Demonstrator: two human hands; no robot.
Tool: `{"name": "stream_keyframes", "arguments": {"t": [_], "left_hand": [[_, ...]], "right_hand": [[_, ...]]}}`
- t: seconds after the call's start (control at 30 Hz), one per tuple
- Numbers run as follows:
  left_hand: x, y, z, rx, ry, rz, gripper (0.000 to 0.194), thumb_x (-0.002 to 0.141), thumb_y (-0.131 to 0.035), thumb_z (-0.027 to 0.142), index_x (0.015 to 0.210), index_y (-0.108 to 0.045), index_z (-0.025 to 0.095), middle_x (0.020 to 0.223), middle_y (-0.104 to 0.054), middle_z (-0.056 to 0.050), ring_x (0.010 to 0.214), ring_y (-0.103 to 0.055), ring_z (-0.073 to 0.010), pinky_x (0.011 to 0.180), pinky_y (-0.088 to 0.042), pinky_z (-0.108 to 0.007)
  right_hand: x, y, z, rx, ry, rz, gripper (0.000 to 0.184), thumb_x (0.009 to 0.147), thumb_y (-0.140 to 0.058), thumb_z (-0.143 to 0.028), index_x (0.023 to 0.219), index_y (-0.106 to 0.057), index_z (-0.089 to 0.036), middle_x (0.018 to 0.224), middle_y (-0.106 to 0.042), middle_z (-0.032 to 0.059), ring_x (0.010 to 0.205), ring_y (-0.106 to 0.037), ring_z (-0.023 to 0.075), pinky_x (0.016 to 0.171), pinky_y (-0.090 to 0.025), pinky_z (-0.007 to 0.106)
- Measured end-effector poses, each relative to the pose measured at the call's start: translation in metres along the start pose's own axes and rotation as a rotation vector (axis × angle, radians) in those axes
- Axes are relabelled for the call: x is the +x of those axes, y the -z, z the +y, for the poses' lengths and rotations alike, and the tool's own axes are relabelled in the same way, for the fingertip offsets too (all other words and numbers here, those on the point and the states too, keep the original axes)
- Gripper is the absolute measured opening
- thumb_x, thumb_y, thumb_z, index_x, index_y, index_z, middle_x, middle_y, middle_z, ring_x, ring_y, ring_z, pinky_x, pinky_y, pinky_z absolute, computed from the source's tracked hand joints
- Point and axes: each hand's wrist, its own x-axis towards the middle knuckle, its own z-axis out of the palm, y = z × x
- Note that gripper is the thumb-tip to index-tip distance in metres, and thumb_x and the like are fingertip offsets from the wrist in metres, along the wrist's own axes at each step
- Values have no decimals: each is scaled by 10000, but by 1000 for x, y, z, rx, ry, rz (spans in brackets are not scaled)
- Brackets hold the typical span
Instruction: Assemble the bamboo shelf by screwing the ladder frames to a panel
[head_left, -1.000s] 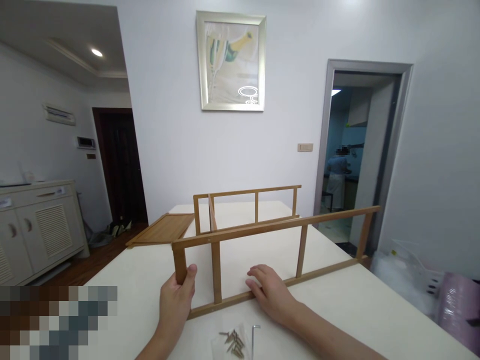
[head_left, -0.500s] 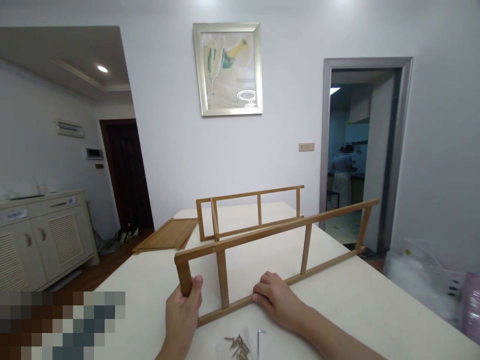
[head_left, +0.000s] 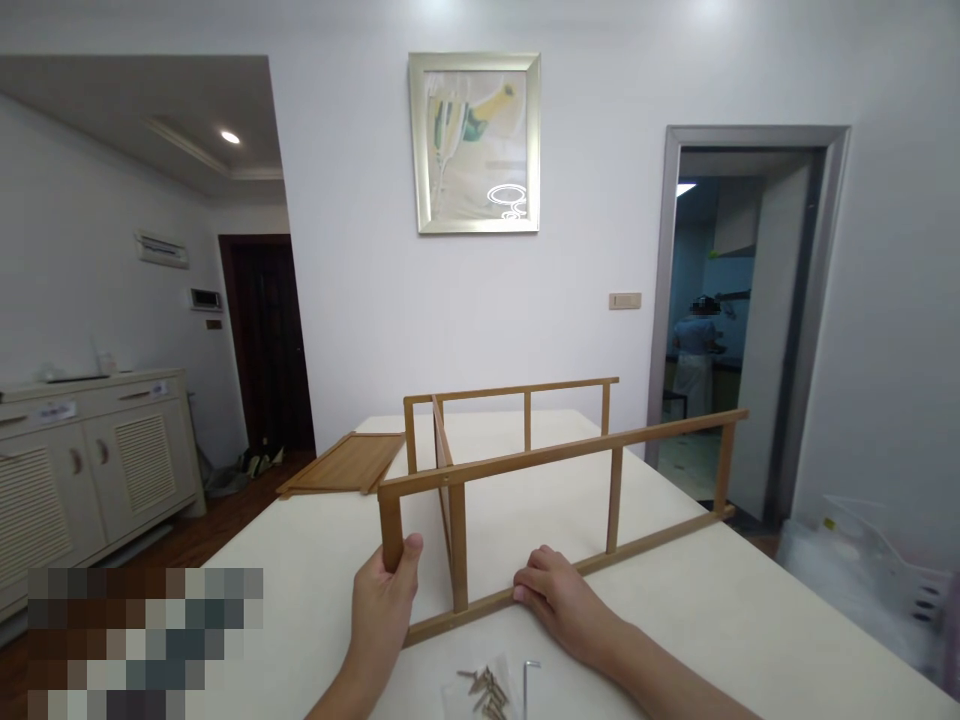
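A wooden frame (head_left: pixel 555 455) with two ladder-like sides joined by a crosspiece stands on the white table (head_left: pixel 675 610). My left hand (head_left: pixel 388 600) is closed around the end post of its near side, thumb up. My right hand (head_left: pixel 559 600) rests with curled fingers over the near side's bottom rail, gripping it. Close in front of me lie several screws (head_left: pixel 491 692) on a clear plastic bag (head_left: pixel 461 700). Just to their right is a hex key (head_left: pixel 527 688).
Wooden panels (head_left: pixel 349 462) lie at the table's far left. A louvred cabinet (head_left: pixel 97 450) stands left on the floor. Clear plastic wrapping (head_left: pixel 847 570) is right of the table. Another person (head_left: pixel 696 345) stands beyond the doorway.
The view has shifted slightly, so most things appear further right. The frame's near side looks a little more upright. Both hands keep their places on it.
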Motion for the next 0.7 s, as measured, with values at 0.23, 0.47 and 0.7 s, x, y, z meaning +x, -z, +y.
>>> {"name": "stream_keyframes", "arguments": {"t": [0.23,0.47,0.7], "left_hand": [[2,2,5,-9,-21,-60,502,747,-614,641,591,-423,204,486,-442,37,469,-411,-115,462,-352,-242],[7,24,53,85,-379,87,529,868,-474,600,1177,-538,175,1157,-629,-129,1083,-593,-271,912,-484,-388],[23,14,141,774,-949,-209,399,919,-388,240,1284,-550,228,1344,-582,-43,1313,-451,-243,1168,-250,-460]], "right_hand": [[1,-1,2,7,-4,7,344,980,-403,-395,838,-659,-215,886,-590,71,868,-537,204,780,-426,336],[1,-1,0,19,-1,6,358,982,-396,-397,821,-658,-213,851,-576,68,855,-528,202,771,-426,331],[0,-1,-1,5,0,3,330,986,-401,-365,854,-653,-197,872,-577,67,875,-513,202,790,-412,339]]}}
